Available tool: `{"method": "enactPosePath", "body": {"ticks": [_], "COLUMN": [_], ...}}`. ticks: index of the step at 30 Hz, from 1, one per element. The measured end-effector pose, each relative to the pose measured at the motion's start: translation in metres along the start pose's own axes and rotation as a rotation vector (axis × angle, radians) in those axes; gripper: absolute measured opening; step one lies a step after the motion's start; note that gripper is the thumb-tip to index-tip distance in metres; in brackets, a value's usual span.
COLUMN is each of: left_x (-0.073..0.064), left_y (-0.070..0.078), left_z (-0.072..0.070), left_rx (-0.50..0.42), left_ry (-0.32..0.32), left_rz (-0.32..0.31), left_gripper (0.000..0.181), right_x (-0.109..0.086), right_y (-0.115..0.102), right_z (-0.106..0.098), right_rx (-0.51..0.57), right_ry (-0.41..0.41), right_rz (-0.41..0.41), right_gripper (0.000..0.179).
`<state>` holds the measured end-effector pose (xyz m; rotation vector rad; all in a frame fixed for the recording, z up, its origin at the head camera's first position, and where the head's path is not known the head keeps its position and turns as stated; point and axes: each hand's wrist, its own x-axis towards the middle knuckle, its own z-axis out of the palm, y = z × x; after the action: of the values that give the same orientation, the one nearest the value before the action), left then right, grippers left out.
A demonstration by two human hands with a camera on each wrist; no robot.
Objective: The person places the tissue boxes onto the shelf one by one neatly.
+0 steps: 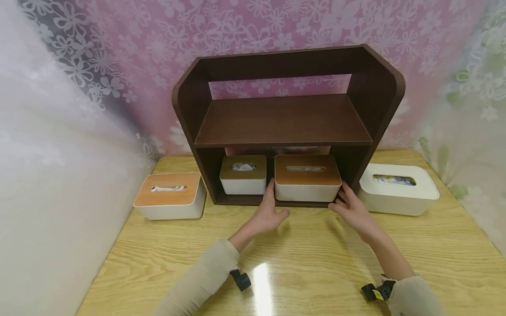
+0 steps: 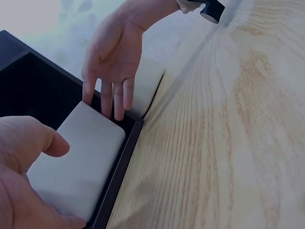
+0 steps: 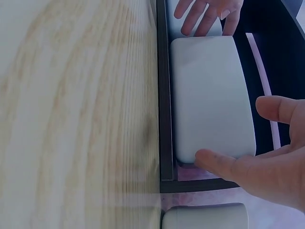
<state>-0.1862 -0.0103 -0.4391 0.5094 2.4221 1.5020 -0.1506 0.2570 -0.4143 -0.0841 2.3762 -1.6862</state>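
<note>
In the head view, a wide tissue box (image 1: 306, 192) with a brown wood-look lid and white sides sits in the lower compartment of a dark brown shelf (image 1: 284, 120). My left hand (image 1: 269, 215) is at its left side, fingers extended into the gap beside a smaller tissue box (image 1: 243, 186), thumb spread out in front. At the right front corner is my right hand (image 1: 353, 212), its fingertips at the box's side. The right wrist view shows the white front of the wide box (image 3: 212, 100) with the right hand's fingers (image 3: 217, 162) along its end.
Left of the shelf stands another wood-lidded tissue box (image 1: 170, 210). An all-white tissue box (image 1: 399, 198) is close to the shelf's right side. All rest on a light wood-grain table (image 1: 308, 263), with floral-covered walls (image 1: 257, 26) behind and beside.
</note>
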Motion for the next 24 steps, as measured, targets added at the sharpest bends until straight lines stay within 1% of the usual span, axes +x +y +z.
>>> {"method": "enactPosePath", "body": {"ticks": [7, 13, 19, 24], "left_x": [-0.005, -0.007, -0.013, -0.022], "left_y": [0.002, 0.005, 0.009, 0.015], "left_z": [-0.002, -0.006, -0.009, -0.011], "left_rx": [0.014, 0.010, -0.005, -0.042], "left_ry": [-0.016, -0.007, -0.023, -0.026], "left_rz": [-0.003, -0.006, 0.001, 0.008], "left_gripper": [0.096, 0.093, 0.092, 0.090], "right_x": [-0.007, -0.011, -0.018, -0.024], "right_y": [0.000, -0.004, -0.008, -0.014], "right_z": [-0.001, -0.005, -0.005, -0.001], "right_rx": [-0.020, -0.051, -0.055, -0.056], "right_ry": [0.001, 0.004, -0.009, -0.025], "right_rz": [-0.013, -0.026, -0.029, -0.049], "right_gripper": [0.087, 0.084, 0.084, 0.084]}}
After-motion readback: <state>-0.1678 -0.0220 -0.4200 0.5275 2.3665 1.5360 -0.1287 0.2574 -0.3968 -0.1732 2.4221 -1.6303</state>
